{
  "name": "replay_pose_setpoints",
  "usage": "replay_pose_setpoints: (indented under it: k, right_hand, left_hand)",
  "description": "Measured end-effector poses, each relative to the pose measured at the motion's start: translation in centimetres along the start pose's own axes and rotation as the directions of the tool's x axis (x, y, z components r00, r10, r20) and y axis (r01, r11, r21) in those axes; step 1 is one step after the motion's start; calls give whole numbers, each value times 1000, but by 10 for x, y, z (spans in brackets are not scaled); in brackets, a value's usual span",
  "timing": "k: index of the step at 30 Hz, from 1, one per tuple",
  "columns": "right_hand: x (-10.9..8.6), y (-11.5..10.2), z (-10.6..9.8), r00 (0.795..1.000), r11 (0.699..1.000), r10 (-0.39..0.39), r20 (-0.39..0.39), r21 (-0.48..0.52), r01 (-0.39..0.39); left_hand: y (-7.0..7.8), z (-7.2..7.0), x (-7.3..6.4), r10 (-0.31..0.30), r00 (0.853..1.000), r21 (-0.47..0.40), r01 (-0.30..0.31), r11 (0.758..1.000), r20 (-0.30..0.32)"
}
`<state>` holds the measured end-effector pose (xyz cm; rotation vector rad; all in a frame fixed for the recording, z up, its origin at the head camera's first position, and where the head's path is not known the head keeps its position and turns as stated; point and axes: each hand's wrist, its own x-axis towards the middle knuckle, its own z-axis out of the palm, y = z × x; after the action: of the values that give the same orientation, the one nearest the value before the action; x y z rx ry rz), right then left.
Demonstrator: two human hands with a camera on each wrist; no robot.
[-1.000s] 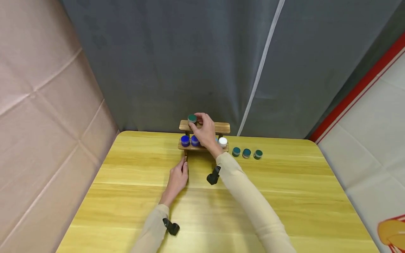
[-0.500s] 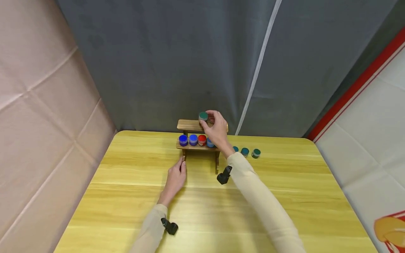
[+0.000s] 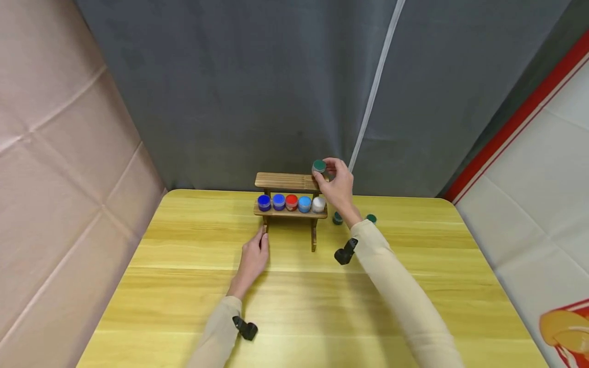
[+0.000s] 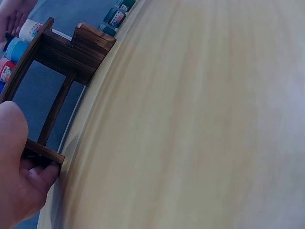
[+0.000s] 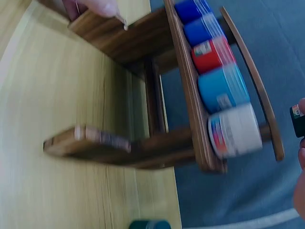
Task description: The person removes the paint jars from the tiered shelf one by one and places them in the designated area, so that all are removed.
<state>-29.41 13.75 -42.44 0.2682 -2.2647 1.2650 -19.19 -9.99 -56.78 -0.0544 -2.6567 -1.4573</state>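
Note:
A two-tier wooden rack (image 3: 284,180) stands near the table's back edge. My left hand (image 3: 253,257) grips its left leg, thumb and fingers around the wood in the left wrist view. My right hand (image 3: 339,186) pinches a small green-lidded paint jar (image 3: 319,166) at the right end of the upper shelf. On the lower shelf stand a dark blue jar (image 3: 264,203), a blue jar (image 3: 278,202), a red jar (image 3: 291,202), a light blue jar (image 3: 304,204) and a white jar (image 3: 318,205), shown close up in the right wrist view.
Right of the rack, a green-lidded jar (image 3: 338,218) and another green-lidded jar (image 3: 371,219) stand on the wooden table (image 3: 184,255), partly covered by my right wrist. A grey curtain (image 3: 230,102) hangs behind the table.
My right hand has carried the green-lidded jar rightward along the upper shelf, from its left end to its right end. The left hand stays on the rack's leg.

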Motion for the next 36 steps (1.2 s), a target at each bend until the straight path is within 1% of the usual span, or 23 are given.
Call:
replay_pose_setpoints:
  k: [7, 14, 21, 23, 28, 36]
  right_hand:
    - [0, 16, -23, 999, 999, 39, -21, 1, -39]
    - [-2, 31, -37, 997, 999, 34, -66, -29, -36]
    - [-12, 44, -50, 995, 997, 58, -83, -45, -62]
    - [-15, 48, -53, 993, 996, 72, -89, -44, -76]
    - [-22, 62, -61, 990, 992, 101, -100, -60, -107]
    - [-34, 80, -73, 984, 986, 140, -106, -78, -148]
  left_hand:
    - [-1, 0, 0, 8, 1000, -8, -8, 1000, 15]
    - [-1, 0, 0, 16, 1000, -1, -16, 1000, 4]
    - [0, -1, -1, 54, 998, 14, -53, 998, -25]
    - [-1, -1, -1, 55, 998, 16, -55, 998, -26]
    - [-1, -2, -1, 36, 999, 9, -36, 999, -20]
    - [-2, -4, -1, 50, 998, 14, -50, 999, -28]
